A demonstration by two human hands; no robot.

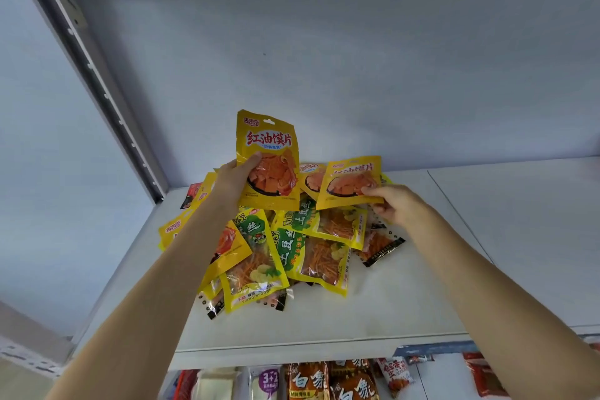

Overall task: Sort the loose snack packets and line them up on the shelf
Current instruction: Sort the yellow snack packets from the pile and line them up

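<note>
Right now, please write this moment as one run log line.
left hand: holds yellow packet upright | right hand: grips second yellow packet | pile: unsorted

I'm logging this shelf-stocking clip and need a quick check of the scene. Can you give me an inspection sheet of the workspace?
Surface: white shelf, bare to the right of the heap.
Job's things: heap of packets lying mixed and overlapping, not lined up; yellow-and-green packets at the front, yellow packets behind and at left.
Clutter: clear packets with black edges poke out from under the heap.
Grippers: left hand holds one upright yellow packet above the heap; right hand pinches a second yellow packet by its lower right corner.
Cables: nothing seen.
Surroundings: pale back panel; perforated upright at left; lower shelf goods below.
</note>
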